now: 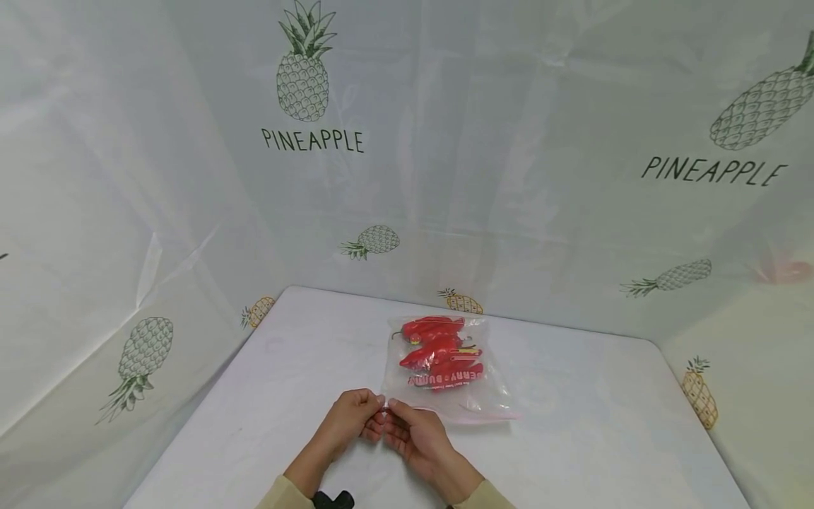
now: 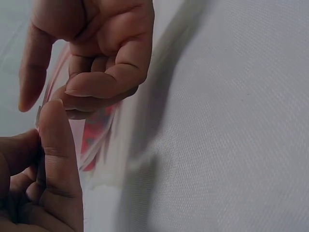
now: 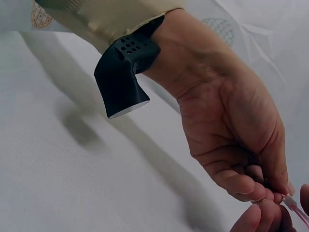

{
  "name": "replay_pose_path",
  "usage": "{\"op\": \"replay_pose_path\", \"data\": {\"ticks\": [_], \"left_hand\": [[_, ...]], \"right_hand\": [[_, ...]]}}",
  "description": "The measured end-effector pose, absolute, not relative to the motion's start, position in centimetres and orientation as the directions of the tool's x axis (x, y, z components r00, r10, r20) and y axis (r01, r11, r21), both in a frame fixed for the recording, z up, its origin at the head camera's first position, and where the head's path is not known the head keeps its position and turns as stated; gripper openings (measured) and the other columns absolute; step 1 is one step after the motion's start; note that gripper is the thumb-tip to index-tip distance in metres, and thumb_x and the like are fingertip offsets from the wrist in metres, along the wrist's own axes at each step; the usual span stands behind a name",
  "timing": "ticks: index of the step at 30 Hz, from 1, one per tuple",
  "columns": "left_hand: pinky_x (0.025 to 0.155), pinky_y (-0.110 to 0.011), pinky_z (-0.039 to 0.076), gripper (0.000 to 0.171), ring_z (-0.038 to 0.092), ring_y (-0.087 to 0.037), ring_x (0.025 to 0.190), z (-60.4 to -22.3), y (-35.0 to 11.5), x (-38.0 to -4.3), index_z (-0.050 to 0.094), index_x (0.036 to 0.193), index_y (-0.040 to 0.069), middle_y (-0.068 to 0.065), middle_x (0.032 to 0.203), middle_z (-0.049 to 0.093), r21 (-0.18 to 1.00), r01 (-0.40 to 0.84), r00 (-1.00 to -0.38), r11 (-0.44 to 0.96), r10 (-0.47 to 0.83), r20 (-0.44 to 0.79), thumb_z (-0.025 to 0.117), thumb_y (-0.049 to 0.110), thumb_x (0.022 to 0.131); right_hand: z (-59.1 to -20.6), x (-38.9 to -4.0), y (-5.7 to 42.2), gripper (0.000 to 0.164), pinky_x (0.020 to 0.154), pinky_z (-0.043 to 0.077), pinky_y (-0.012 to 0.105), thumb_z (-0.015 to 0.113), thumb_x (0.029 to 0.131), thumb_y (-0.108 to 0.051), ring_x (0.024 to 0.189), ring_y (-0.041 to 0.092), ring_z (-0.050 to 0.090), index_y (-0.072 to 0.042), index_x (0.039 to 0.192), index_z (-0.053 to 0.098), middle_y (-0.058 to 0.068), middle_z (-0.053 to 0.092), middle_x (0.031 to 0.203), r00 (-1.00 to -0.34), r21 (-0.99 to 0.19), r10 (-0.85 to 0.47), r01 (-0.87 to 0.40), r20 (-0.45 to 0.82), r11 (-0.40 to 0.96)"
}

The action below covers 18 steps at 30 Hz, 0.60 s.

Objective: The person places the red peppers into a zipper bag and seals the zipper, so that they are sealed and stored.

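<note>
A clear zip bag [image 1: 496,385] with a pink closure strip along its near edge lies on the table, holding several red peppers [image 1: 439,345]. Red lettering and a small strawberry are printed on it. At the near left corner, my left hand [image 1: 350,420] pinches the end of the strip between thumb and forefinger; a small pale slider [image 3: 289,201] shows at those fingertips. My right hand [image 1: 420,438] is right beside it, thumb and curled fingers on either side of the pink strip [image 2: 58,72]. How firmly the right fingers grip is partly hidden.
The white table [image 1: 585,410] has back and side edges against hanging sheets [image 1: 483,177] printed with pineapples. A black wrist mount [image 3: 126,72] sits on the left wrist, below the beige sleeve [image 3: 116,19].
</note>
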<state>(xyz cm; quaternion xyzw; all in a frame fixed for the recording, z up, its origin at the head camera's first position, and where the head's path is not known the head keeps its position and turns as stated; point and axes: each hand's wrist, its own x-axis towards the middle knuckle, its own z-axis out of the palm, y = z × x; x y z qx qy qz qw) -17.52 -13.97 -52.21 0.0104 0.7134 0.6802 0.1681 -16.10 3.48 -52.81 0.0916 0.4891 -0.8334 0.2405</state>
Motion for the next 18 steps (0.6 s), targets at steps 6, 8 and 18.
{"op": "replay_pose_path", "data": {"ticks": [6, 8, 18], "left_hand": [[0.057, -0.025, 0.060, 0.031, 0.066, -0.011, 0.062, -51.95, -13.88, -17.37, 0.063, 0.093, -0.004, -0.003, 0.078, 0.067, 0.975, -0.212, -0.939, 0.066, 0.261, -0.222, 0.057, 0.020, 0.110], [0.057, -0.024, 0.060, 0.030, 0.065, -0.011, 0.062, -51.92, -13.82, -17.33, 0.063, 0.093, -0.004, -0.003, 0.077, 0.067, 0.975, -0.213, -0.939, 0.062, 0.263, -0.222, 0.057, 0.019, 0.110], [0.056, -0.025, 0.059, 0.028, 0.064, -0.011, 0.061, -52.11, -13.38, -17.30, 0.061, 0.088, -0.003, -0.003, 0.076, 0.065, 0.980, -0.190, -0.952, 0.061, 0.233, -0.199, 0.054, 0.013, 0.110]], "right_hand": [[-52.92, -16.10, 3.42, 0.020, 0.069, 0.062, 0.021, 0.070, 0.102, -0.021, 0.075, 0.008, 0.070, -0.001, 0.104, 0.076, 0.001, 0.075, 0.084, -0.870, -0.787, -0.273, 0.489, -0.410, -0.377], [-52.95, -16.08, 3.41, 0.021, 0.068, 0.062, 0.021, 0.071, 0.101, -0.020, 0.074, 0.007, 0.070, 0.000, 0.103, 0.076, 0.001, 0.075, 0.083, -0.873, -0.792, -0.262, 0.485, -0.412, -0.371], [-53.00, -16.18, 3.16, 0.019, 0.065, 0.061, 0.020, 0.070, 0.100, -0.016, 0.070, 0.007, 0.070, 0.001, 0.100, 0.076, 0.000, 0.074, 0.078, -0.886, -0.806, -0.229, 0.462, -0.403, -0.369]]}}
